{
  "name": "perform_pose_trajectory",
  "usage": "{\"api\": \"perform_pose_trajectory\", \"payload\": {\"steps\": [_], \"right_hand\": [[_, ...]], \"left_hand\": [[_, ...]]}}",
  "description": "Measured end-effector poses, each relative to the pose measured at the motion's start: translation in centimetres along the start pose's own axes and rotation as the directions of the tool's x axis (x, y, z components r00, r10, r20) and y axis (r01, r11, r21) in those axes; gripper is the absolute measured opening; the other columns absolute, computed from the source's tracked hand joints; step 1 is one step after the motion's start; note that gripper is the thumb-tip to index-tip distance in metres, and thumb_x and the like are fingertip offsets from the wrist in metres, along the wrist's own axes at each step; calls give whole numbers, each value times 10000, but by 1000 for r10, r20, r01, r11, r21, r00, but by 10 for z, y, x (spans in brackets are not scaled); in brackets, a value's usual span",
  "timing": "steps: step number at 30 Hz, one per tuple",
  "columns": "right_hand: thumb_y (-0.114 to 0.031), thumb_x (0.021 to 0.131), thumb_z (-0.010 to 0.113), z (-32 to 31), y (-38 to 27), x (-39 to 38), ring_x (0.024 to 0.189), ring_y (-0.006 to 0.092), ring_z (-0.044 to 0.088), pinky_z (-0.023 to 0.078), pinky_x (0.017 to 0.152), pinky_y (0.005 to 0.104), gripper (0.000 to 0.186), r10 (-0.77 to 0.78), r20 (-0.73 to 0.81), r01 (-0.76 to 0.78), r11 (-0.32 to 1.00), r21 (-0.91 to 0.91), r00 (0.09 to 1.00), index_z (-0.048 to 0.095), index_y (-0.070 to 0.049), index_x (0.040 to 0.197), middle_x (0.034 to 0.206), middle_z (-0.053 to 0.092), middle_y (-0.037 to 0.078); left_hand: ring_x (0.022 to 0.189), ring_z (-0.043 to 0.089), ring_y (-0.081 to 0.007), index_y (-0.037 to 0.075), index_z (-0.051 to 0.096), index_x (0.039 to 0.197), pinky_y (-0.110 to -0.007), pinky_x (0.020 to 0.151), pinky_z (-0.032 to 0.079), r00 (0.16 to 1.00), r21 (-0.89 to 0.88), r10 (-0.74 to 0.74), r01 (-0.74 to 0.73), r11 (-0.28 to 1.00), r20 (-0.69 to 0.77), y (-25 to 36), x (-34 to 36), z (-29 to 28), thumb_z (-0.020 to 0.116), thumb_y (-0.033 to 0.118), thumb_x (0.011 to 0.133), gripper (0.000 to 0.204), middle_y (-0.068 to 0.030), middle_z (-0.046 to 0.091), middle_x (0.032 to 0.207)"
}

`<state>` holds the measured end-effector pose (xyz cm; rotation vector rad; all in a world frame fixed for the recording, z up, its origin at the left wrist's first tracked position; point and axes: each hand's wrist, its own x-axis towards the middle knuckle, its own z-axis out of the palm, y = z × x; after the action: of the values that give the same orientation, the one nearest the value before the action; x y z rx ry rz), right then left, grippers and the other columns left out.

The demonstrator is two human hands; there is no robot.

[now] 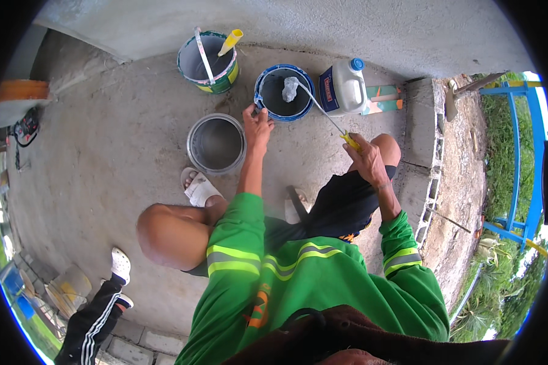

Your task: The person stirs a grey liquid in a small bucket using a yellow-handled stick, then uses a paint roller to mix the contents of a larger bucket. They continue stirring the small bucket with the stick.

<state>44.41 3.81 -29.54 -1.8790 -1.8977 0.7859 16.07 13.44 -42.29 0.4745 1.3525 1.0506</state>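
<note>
My right hand (366,159) is closed round the yellow handle of a small paint roller (332,120). Its thin rod reaches up and left, ending in a pale, lumpy head over the mouth of a blue bucket (311,100). Inside that bucket is something grey; I cannot tell whether the roller head touches it. My left hand (259,126) grips the near left rim of the bucket. Just left of this hand, a round grey tub (192,143) holds a grey liquid.
A green bucket (230,80) with a raised handle and a yellow-handled tool stands behind. A white jug (350,91) with a blue cap is beside the blue bucket, near the wall (347,30). Another person's leg (97,316) shows at lower left. Concrete blocks (421,140) edge the right.
</note>
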Motion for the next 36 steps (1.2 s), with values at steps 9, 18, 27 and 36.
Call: {"api": "perform_pose_trajectory", "payload": {"steps": [9,18,27,36], "right_hand": [[-190,902,731,-62,27,23,916,393,701,567,771,458,293,-172,45,178,946,-270,984,670,-110,1177,1061,733,127],[-152,879,740,-80,35,33,891,383,696,564,749,448,298,-255,197,299,923,-244,947,678,-99,1165,1026,726,126],[-175,899,715,-81,25,16,940,393,696,544,839,437,319,-161,231,183,980,-76,960,676,-28,1180,1002,709,204],[-259,946,709,-35,-5,21,917,397,708,545,822,439,350,62,93,-50,991,-123,994,667,-24,1202,974,719,229]], "left_hand": [[872,679,-174,84,362,1456,-347,781,579,999,-14,10,-11,1000,-32,0,0,-1,634,267,1039,531,-166,659,1168],[1004,687,-285,103,353,1467,-432,918,589,999,-55,-30,29,998,-18,0,2,-2,653,271,1036,551,-194,583,1297],[908,668,-211,99,369,1471,-376,834,574,998,-68,-42,39,997,-48,1,-1,2,655,260,1031,549,-170,651,1201],[1039,684,-312,96,339,1472,-465,964,568,999,-36,-33,32,999,-11,2,-1,-1,649,281,1038,565,-214,588,1304]]}}
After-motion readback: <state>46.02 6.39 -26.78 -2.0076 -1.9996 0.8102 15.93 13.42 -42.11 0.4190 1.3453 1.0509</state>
